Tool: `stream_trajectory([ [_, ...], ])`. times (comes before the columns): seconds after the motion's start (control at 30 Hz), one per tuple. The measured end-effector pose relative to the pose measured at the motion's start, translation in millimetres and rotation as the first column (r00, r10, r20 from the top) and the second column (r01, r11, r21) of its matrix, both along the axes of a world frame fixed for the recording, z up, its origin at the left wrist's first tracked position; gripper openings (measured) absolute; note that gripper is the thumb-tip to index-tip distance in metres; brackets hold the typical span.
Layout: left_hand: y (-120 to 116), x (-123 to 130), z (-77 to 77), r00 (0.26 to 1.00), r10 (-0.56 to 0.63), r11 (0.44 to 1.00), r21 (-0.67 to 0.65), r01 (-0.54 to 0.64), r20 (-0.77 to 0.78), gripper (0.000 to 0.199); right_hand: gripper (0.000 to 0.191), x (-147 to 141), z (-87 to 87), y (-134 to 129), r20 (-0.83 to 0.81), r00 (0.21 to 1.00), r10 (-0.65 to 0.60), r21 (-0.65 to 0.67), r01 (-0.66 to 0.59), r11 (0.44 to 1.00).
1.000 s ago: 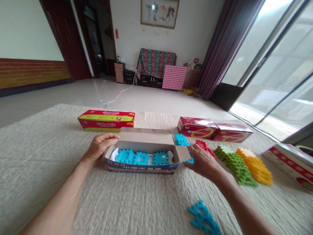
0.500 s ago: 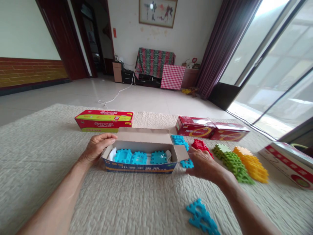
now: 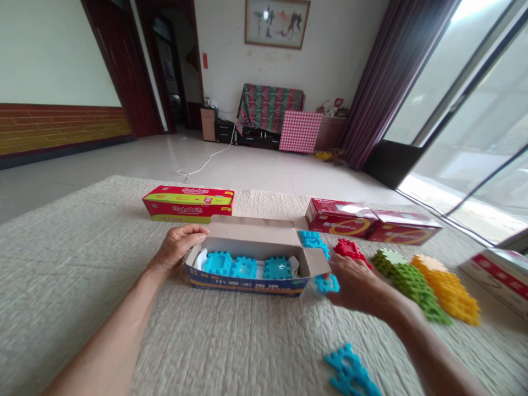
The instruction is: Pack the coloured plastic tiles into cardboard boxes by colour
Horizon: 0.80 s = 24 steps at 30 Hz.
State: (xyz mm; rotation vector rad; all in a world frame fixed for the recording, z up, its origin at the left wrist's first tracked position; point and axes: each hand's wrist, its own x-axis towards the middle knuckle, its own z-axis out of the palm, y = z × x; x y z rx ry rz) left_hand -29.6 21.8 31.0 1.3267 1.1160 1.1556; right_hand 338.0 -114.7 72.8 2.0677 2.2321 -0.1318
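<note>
Insp. of work area, mat (image 3: 231, 341): step in hand, as judged, is handling of blue interlocking pcs at the open box (image 3: 247, 287).

Box: stands approx. centre, lid raised at rear, right end flap (image 3: 317, 260) folded outward. Contents: blue pcs (image 3: 276, 268) in a row, gap before the rightmost; pale lining visible at both ends.

L. hand (image 3: 181, 246): at box's left rear corner. Fingers curled, thumb drawn close to them; appears to hold the box edge, prob. as a steady. Far fingertips hidden.

R. hand (image 3: 352, 280): palm down, just beyond right flap, over a loose blue pc (image 3: 327, 284). Fingers part bent, thumb apart from them; fingertips partly hidden, so cannot tell if pc is gripped or merely touched.

Nearby: addl. blue pcs (image 3: 312, 241) behind flap; red pcs (image 3: 350, 251) just past R. fingers; green pcs (image 3: 412, 280) and yellow pcs (image 3: 449, 291) farther right. One separate blue pc (image 3: 350, 369) lies nearer the wearer, well apart from box.

Assessment: next move calls for a firm pinch on the pc's notched edge, clear of flap and red pcs, w/ L. hand keeping box steady. Risk: R. wrist could knock flap.
</note>
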Motion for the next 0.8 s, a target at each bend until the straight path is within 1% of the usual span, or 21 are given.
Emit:
stream_trajectory([
  [0.1,0,-1,-0.7,1.000,-0.009,1.000,0.014,0.009,0.001,0.020,0.019,27,12.5,-1,-0.043,0.999,-0.024,0.146,0.030,0.989],
  [0.17,0,1,-1.2,1.000,-0.026,0.999,0.022,0.026,0.012,0.018,0.020,36,24.8,-2,-0.075,0.997,-0.035,0.275,0.054,0.960],
  [0.2,-1,2,-1.5,0.999,-0.038,0.999,0.029,0.037,0.015,0.018,0.022,33,31.3,-2,-0.098,0.995,-0.018,0.335,0.050,0.941],
  [0.27,-2,7,-1.9,0.998,-0.067,0.996,0.051,0.067,0.006,0.017,0.026,13,42.8,-2,-0.153,0.986,0.066,0.418,0.004,0.909],
  [0.33,-3,12,-2.2,0.995,-0.100,0.992,0.081,0.101,-0.019,0.016,0.026,-22,50.2,0,-0.213,0.963,0.165,0.419,-0.062,0.906],
  [0.37,-3,15,-2.4,0.993,-0.114,0.988,0.096,0.117,-0.032,0.016,0.026,-42,51.8,2,-0.245,0.950,0.193,0.393,-0.085,0.916],
  [0.43,-4,18,-2.7,0.990,-0.132,0.983,0.120,0.137,-0.046,0.015,0.026,-77,51.2,6,-0.287,0.933,0.215,0.342,-0.110,0.933],
  [0.5,-3,19,-3.0,0.989,-0.139,0.981,0.130,0.145,-0.051,0.015,0.026,-101,47.3,12,-0.296,0.933,0.204,0.299,-0.113,0.948],
  [0.57,-3,18,-3.3,0.989,-0.138,0.981,0.133,0.145,-0.059,0.016,0.027,-113,42.3,17,-0.283,0.940,0.192,0.272,-0.113,0.956],
  [0.67,-2,17,-4.0,0.989,-0.129,0.981,0.139,0.138,-0.071,0.017,0.028,-117,35.7,22,-0.257,0.945,0.201,0.271,-0.129,0.954],
  [0.8,-1,17,-4.7,0.990,-0.126,0.979,0.151,0.135,-0.071,0.017,0.027,-111,33.2,21,-0.298,0.927,0.229,0.352,-0.116,0.929],
])
